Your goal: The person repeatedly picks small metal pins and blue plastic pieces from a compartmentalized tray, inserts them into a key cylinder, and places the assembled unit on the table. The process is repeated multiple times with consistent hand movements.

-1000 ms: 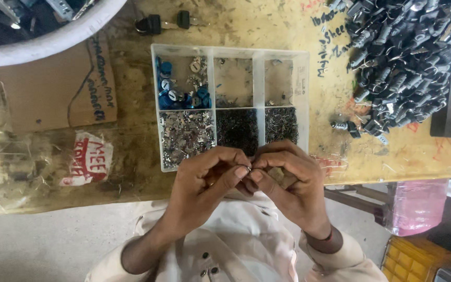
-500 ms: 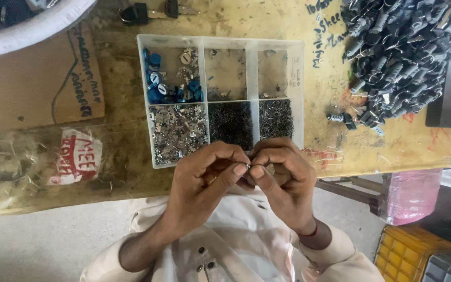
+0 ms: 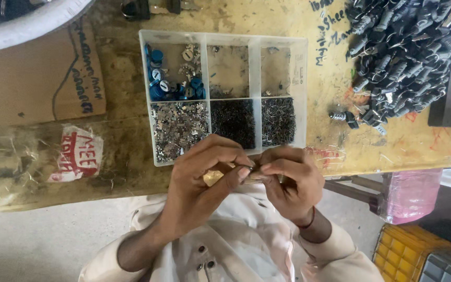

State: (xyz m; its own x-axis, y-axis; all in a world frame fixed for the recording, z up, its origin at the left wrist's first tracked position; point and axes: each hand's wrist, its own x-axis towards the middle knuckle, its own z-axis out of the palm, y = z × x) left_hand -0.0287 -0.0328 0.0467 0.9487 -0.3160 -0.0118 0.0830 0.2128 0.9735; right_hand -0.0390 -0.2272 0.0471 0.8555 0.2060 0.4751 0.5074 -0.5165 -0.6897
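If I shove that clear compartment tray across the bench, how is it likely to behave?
The clear compartment tray looks like thin plastic, so it would probably slide flat rather than tip, being low and wide. The small metal parts filling its near compartments likely add weight and may jump or rattle. The rough, worn bench might make it drag.

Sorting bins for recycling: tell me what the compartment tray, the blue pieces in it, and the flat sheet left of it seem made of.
Compartment tray: clear plastic, likely; its walls are translucent and glossy. Blue pieces: probably moulded plastic caps, with an even saturated colour and a soft sheen. Flat sheet: brown cardboard, matte, with marker writing and a worn edge.
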